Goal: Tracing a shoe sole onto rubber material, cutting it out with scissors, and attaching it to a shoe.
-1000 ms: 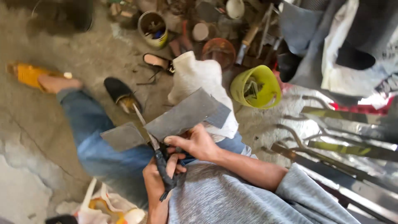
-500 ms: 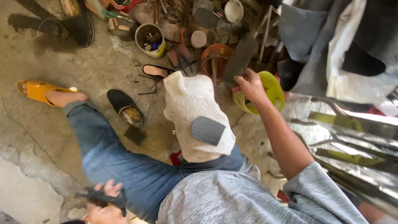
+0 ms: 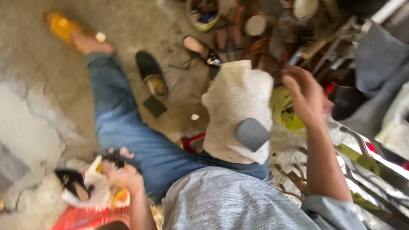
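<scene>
Our left hand [image 3: 121, 172] is down low by the hip, closed around the black handles of the scissors [image 3: 111, 158], parking them on a white bag [image 3: 91, 191] that sits over something red on the floor [image 3: 38, 72]. Another dark tool lies on the bag just beside the hand.

Our right hand [image 3: 306, 97] is out in front with the fingers loosely spread, gripping nothing we can see, hovering just over the green bucket [image 3: 284, 111] at the edge of a pile of metal junk and tools. The view is blurry there, so whether the fingertips touch anything is hard to say.

Between the hands, a white cloth [image 3: 236, 113] is draped over our right knee, and a small grey rounded patch [image 3: 252, 134] rests on it. A dark offcut [image 3: 154, 106] lies on the floor near a black shoe [image 3: 150, 73].

Our take on doing this bit well: keep that knee steady so the patch doesn't slide off the cloth, set the scissors down with the blades pointing away from the leg, and look before grabbing in the junk pile, since there are plenty of sharp edges in there.
</scene>
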